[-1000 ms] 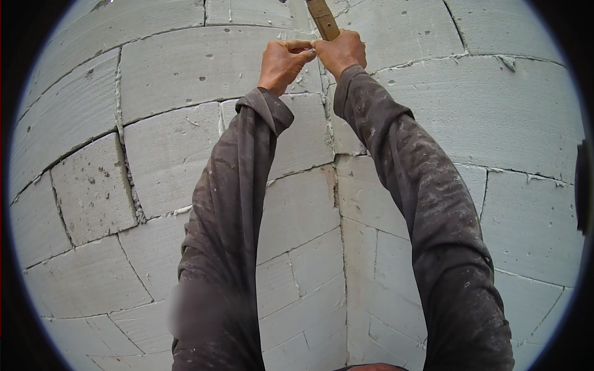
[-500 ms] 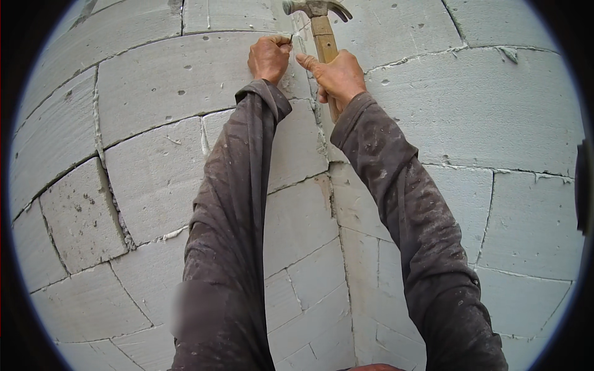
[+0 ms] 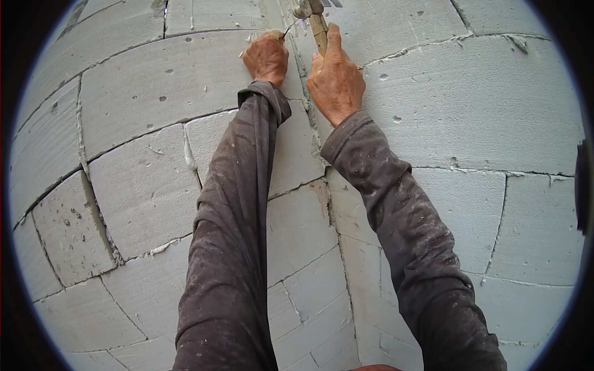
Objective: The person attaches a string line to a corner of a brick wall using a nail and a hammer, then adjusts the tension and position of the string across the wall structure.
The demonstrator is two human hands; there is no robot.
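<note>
Hammer (image 3: 318,28) is held in the right hand (image 3: 337,80), head just right of what looks like a nail (image 3: 287,29). Left hand (image 3: 267,57) has that pinched, slanting up-right near the wall (image 3: 433,99)'s inside corner.

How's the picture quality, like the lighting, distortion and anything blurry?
In the head view, joints of the block wall bow toward the rim and black corners frame the picture; same view, light looks soft, without strong glare; same view, the hammer near the top edge is small, its fine detail unclear.
</note>
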